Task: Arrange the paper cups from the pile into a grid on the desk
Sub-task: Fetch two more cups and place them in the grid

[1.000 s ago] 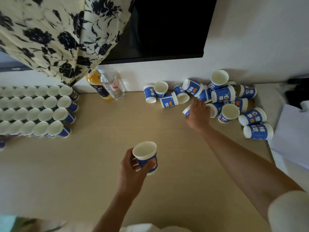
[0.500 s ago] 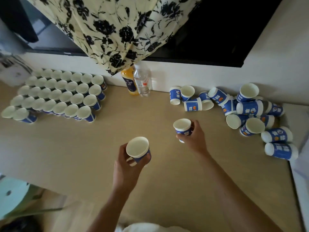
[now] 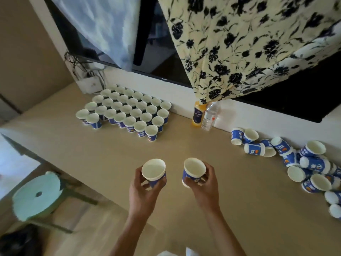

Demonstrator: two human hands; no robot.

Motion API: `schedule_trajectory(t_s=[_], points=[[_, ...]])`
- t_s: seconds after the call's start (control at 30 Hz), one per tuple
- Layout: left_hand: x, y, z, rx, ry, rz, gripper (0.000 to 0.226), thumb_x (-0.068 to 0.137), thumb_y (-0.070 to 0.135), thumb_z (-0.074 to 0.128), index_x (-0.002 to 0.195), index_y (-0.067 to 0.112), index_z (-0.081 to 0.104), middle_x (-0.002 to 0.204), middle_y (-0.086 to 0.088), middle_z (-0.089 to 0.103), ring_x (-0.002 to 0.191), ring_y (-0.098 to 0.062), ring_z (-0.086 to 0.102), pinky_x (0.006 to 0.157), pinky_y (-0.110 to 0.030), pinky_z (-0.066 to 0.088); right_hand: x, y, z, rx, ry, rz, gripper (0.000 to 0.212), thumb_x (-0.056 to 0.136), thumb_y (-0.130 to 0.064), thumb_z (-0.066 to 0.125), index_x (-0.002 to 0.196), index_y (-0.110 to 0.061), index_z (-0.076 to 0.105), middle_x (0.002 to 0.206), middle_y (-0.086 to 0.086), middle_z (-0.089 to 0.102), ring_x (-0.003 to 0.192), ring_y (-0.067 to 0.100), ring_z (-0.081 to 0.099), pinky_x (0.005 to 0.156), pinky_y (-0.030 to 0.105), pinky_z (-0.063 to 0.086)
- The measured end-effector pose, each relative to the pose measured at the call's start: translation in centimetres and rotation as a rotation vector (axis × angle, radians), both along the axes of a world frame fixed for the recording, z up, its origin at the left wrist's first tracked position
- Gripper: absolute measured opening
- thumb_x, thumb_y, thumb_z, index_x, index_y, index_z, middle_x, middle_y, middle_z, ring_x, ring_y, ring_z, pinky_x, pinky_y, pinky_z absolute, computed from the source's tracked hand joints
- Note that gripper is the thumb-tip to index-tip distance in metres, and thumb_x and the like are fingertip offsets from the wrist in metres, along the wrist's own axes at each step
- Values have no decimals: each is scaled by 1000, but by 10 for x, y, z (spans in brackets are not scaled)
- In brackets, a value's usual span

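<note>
Head view: both hands are raised over the front of the desk (image 3: 110, 154), one paper cup in each.
Left hand (image 3: 145, 189): fingers and thumb curled round the left cup (image 3: 154, 171), which is upright, mouth up, white inside, nothing in it.
Right hand (image 3: 206, 187): fingers wrapped round the right cup (image 3: 193, 172), which is tipped slightly, also empty.
Print on cups: blue band with white characters and a small orange mark; too blurred to read.
Grid (image 3: 129, 111): upright cups packed rim to rim in rows at the back left of the desk, near the wall; the insides that show are bare white.
Pile (image 3: 295, 159): loose cups at the far right, mostly on their sides, several overlapping; the open mouths show empty.
Juice bottle (image 3: 197, 115): orange liquid, blue label, text unreadable; stands against the wall between grid and pile.
Water bottle (image 3: 208, 117): clear, touching the juice bottle; pale label with a red spot, fill level unclear.
Floral cloth (image 3: 249, 43): cream with dark flowers, hanging above the bottles.
Stool (image 3: 36, 194): pale green, left of the desk.
</note>
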State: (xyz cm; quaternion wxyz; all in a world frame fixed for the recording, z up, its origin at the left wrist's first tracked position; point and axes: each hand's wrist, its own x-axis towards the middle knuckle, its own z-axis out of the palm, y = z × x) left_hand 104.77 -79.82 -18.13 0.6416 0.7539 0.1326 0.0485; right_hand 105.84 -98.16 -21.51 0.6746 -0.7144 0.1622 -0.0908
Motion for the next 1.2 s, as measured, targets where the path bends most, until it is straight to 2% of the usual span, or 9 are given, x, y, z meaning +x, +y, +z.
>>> schedule_trajectory(t_s=[0.1,0.2,0.33,0.53,0.63,0.8,0.97,1.1,1.2], points=[[-6,47,7,5,-52,36,54,64,37,87,112,35,61,108,10,70,100,-16,69,85,-44,60,-4,48,10,12,-38,11,62,62,-14,86,116,-27,58,111,-12,67,97,6,67,79,19,54],[-11,92,14,14,-107,67,51,72,18,88,113,32,61,107,13,69,101,-11,67,86,-45,59,-6,93,13,25,-41,39,62,69,2,87,117,-26,58,113,-8,68,95,4,68,77,19,54],[-15,141,25,14,-137,89,49,74,17,87,114,31,61,108,16,69,104,-8,65,88,-42,57,-6,145,13,26,-45,73,62,71,7,84,117,-26,58,115,-7,68,97,3,68,85,25,54],[-7,187,31,9,-148,96,48,75,19,86,114,29,60,108,16,69,103,-7,64,88,-38,56,8,199,24,39,-36,115,61,63,-10,85,117,-24,59,114,-6,68,101,8,68,89,36,56],[8,205,26,12,-137,96,49,75,21,87,115,30,60,108,16,69,103,-6,64,88,-38,56,29,218,26,58,-35,108,62,59,-17,82,117,-24,60,115,-5,68,103,8,66,89,34,55],[49,236,18,49,-131,103,51,74,21,88,115,31,60,108,15,69,103,-6,64,86,-36,56,78,249,10,98,-52,104,60,68,-2,83,120,-21,59,119,-3,66,109,13,65,80,26,56],[102,284,13,132,-98,122,56,73,26,89,116,38,56,109,27,64,103,4,61,83,-26,54,131,290,-10,136,-21,127,60,70,4,83,120,-20,61,117,-2,67,109,14,63,73,18,55],[136,311,7,152,-75,139,56,72,25,89,117,36,57,108,27,65,103,4,61,82,-24,53,156,320,-19,137,36,144,63,60,-14,84,118,-21,61,114,-2,68,105,15,65,71,19,55],[158,321,-4,145,-27,118,57,72,24,90,117,35,57,106,29,65,100,6,61,81,-24,53,169,331,-27,138,86,152,63,61,-12,87,117,-25,61,113,-5,68,103,12,65,73,22,56]])
